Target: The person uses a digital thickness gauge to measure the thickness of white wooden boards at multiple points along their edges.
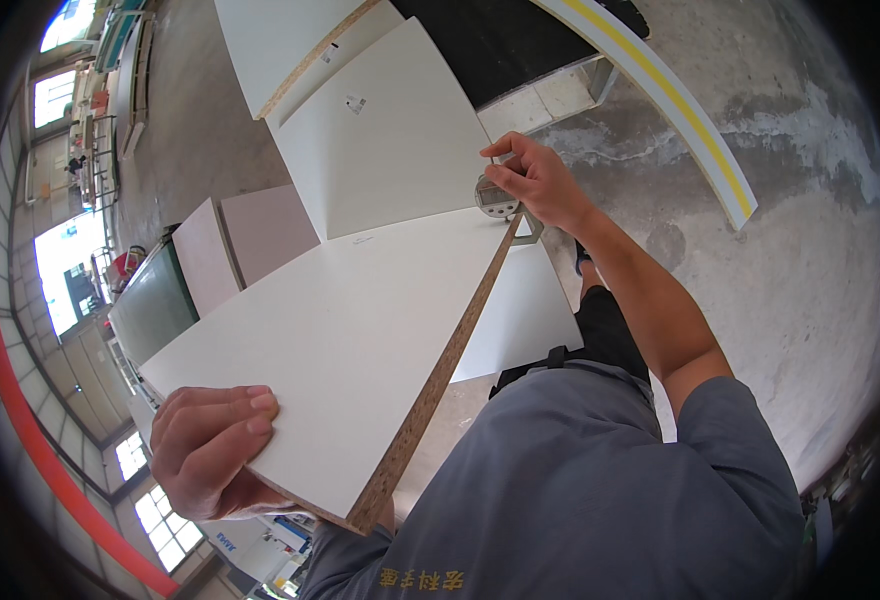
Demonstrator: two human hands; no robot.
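A white-faced particle board panel (345,335) is tilted in front of me, its raw brown chipboard edge toward my body. My left hand (210,450) grips the near left corner, fingertips on the white face and the thumb mostly hidden. At the far right corner, my right hand (545,185) holds a digital thickness gauge (497,198) with a round grey body and small display. Its thumb and fingers pinch the top part of the gauge. The gauge's frame sits around the panel's edge; whether its tip touches the face is hard to see.
Another white panel (400,140) stands behind, with a small label on it, and more white boards (295,35) lie beyond. Pinkish boards (265,235) are at the left. A white strip with a yellow line (660,80) curves along the right, above the concrete floor (760,290).
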